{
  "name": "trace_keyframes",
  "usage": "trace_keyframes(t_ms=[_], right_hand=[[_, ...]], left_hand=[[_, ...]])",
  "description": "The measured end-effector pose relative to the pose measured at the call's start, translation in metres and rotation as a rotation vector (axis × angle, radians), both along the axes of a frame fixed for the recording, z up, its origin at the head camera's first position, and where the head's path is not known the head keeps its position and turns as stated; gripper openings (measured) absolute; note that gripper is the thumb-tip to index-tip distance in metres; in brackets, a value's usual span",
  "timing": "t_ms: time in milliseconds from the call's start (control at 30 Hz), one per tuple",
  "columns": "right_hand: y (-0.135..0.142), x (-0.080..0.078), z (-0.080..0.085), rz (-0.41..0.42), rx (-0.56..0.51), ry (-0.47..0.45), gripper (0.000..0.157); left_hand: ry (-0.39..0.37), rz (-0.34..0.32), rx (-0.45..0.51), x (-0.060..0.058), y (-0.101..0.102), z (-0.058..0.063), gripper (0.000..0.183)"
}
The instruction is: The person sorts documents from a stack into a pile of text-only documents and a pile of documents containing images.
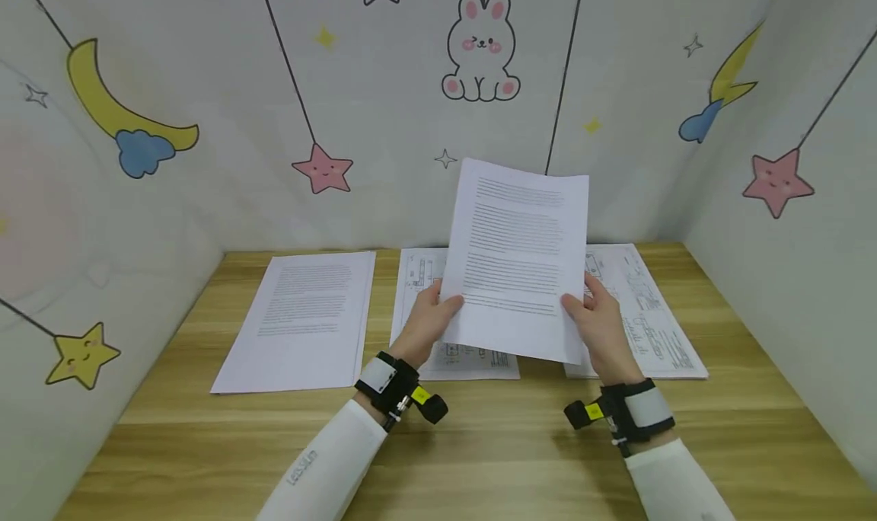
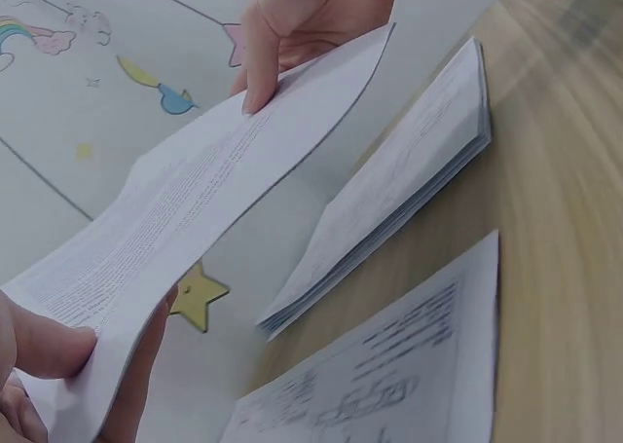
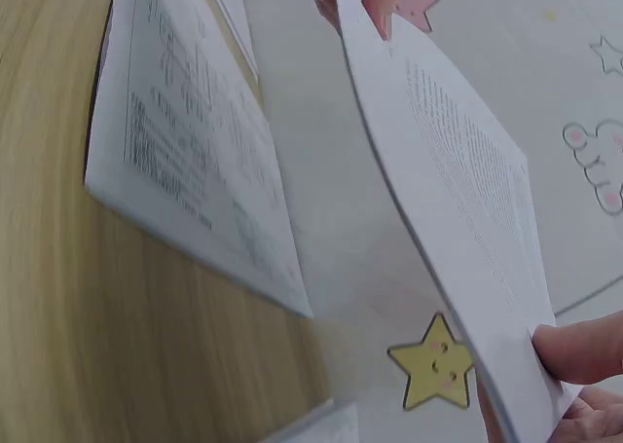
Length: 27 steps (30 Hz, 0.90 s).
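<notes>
Both hands were found gripping one printed document [image 1: 517,270], held up above the bench [image 1: 493,452] and tilted, its text facing the wearer. The left hand [image 1: 426,323] pinched the lower left edge, thumb on the printed face and fingers behind; the right hand [image 1: 604,327] held the lower right edge likewise. The document's edge suggested more than one sheet, though the count could not be confirmed from the wrist views.

Three sets of paper lay on the bench. To the left was a text page [image 1: 294,323], well apart from the hands. In the middle, partly hidden by the raised document and the left hand, lay a drawing sheet [image 1: 418,273]. To the right lay a drawing pile [image 1: 658,323], several sheets thick, partly covered from view by the right hand. Behind the bench stood a white wall [image 1: 226,125] bearing cartoon figures, including a rabbit [image 1: 482,52].
</notes>
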State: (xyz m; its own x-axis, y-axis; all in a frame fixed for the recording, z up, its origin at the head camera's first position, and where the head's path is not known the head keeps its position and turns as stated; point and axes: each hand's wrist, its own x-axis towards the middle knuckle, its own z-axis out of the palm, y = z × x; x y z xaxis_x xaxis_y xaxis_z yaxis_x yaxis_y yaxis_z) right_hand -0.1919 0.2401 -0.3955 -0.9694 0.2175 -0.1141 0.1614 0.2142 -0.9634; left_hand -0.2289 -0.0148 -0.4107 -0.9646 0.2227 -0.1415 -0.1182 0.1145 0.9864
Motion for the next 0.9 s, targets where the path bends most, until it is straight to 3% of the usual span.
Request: trace_keyframes(t_ms=[200, 433, 667, 800, 900], right_hand=[[-0.048, -0.013, 0.005, 0.067, -0.065, 0.092, 0.044], [-0.109, -0.029, 0.001, 0.161, -0.001, 0.099, 0.037], [-0.166, -0.039, -0.014, 0.299, 0.034, 0.086, 0.036], [-0.201, -0.038, -0.021, 0.363, 0.057, 0.086, 0.046], [-0.225, -0.034, -0.028, 0.430, 0.101, 0.126, 0.037]], left_hand=[[0.067, 0.077, -0.052, 0.002, -0.052, 0.016, 0.043], [0.119, 0.183, -0.152, 0.009, -0.118, 0.019, 0.042], [0.079, 0.268, -0.253, 0.012, -0.185, 0.018, 0.047], [0.003, 0.287, -0.299, 0.018, -0.221, 0.013, 0.055], [-0.075, 0.308, -0.305, 0.023, -0.243, 0.008, 0.062]])
